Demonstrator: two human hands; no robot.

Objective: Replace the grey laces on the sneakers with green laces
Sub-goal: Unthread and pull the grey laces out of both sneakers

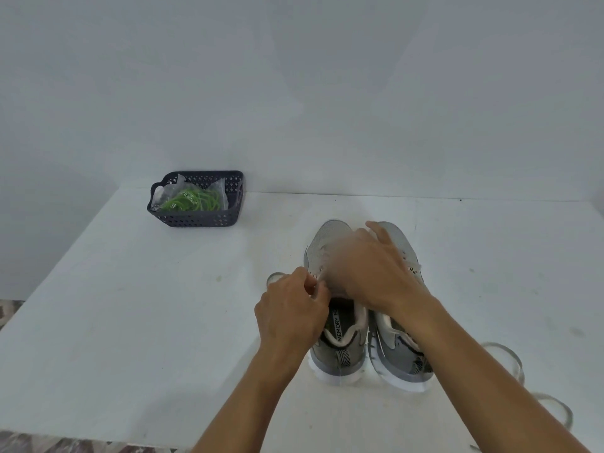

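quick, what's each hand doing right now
Left hand: pinching a grey lace at the left sneaker.
Right hand: motion-blurred over the laces; grip cannot be told.

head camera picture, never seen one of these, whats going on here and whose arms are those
There is no machine here. The one picture comes from a wide-angle camera worn on a person's head, looking forward and down, so the two arms are that person's own. On the white table stand two grey sneakers side by side, the left sneaker and the right sneaker. The left hand pinches a grey lace at the left sneaker. The right hand is blurred over the shoes, so its grip cannot be told. A loose grey lace lies at the right. At the far left, a dark basket holds bagged green laces.
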